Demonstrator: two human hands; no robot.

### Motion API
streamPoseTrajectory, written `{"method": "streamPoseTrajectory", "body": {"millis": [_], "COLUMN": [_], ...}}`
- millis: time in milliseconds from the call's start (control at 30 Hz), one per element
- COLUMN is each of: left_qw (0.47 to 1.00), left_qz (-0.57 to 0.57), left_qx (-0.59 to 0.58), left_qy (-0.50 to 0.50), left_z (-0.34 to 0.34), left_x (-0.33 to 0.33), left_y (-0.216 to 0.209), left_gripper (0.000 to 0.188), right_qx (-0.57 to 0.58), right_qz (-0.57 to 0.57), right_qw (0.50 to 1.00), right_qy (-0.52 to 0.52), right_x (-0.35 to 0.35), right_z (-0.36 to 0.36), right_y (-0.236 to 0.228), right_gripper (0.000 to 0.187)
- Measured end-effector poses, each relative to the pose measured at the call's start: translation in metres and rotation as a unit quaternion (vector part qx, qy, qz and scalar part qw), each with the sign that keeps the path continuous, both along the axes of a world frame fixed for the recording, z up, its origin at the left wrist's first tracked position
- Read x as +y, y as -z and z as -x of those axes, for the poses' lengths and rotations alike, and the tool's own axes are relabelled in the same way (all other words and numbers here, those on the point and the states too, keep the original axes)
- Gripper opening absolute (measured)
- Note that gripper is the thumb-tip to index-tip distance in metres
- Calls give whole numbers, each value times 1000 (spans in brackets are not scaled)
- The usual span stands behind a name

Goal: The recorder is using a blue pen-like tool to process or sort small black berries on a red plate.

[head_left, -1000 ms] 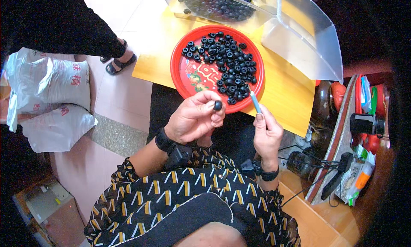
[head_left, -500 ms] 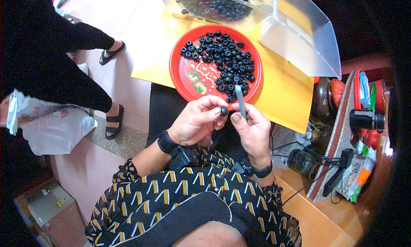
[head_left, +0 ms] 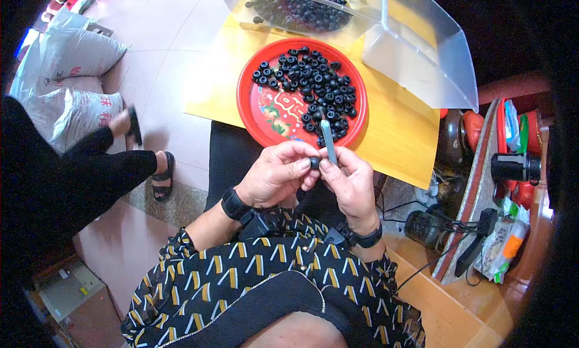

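Note:
A small round black piece (head_left: 315, 163) is pinched between the thumb and fingers of my left hand (head_left: 265, 176). My right hand (head_left: 353, 185) grips a slim grey stick-like tool (head_left: 327, 135) that points away from me. Its thumb is up against the black piece, so my hands nearly meet in front of the tray. Just beyond them is a round red tray (head_left: 243, 107) with a printed floral pattern. Many black ring-like pieces (head_left: 325, 88) with hollow centres lie in it, mostly at the far side and right. The tool's lower end is hidden in my right hand.
A clear plastic bin (head_left: 416, 64) with more black pieces stands behind the tray on the yellow board (head_left: 398, 137). Cables, a dark jar (head_left: 422, 226) and packets (head_left: 509, 245) crowd the right. At left a person's leg (head_left: 114, 167) is near white sacks (head_left: 84, 116).
My right hand has shifted left, bringing the grey tool and thumb up to the black piece. The other person has moved left and lifts a foot, and the white sacks now show.

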State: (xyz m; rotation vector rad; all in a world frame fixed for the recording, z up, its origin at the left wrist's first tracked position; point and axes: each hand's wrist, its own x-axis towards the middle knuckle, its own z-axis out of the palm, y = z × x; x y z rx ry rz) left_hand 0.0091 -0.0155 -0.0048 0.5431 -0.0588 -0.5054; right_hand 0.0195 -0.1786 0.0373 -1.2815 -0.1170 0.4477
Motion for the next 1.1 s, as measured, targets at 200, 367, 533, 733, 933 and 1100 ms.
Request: {"method": "streamPoseTrajectory", "body": {"millis": [200,367,533,733,933,1100], "left_qw": [997,989,986,983,981,985], "left_qz": [47,105,142,168,181,163], "left_qx": [52,88,67,64,64,58], "left_qy": [-37,-53,-58,-37,-14,-12], "left_z": [-4,-8,-8,-8,-8,-10], "left_x": [4,11,13,14,15,16], "left_y": [-4,2,7,8,9,5], "left_gripper": [22,23,23,24,24,23], "right_qx": [-126,-313,-337,-360,-345,-382], "right_qz": [173,341,372,366,367,358], "right_qw": [975,880,862,855,862,850], "right_qy": [67,108,71,74,63,62], "right_x": [-2,-7,-9,-9,-9,-12], "right_z": [7,13,17,15,15,12], "right_y": [-1,2,3,5,3,5], "right_gripper": [21,24,26,25,23,23]}}
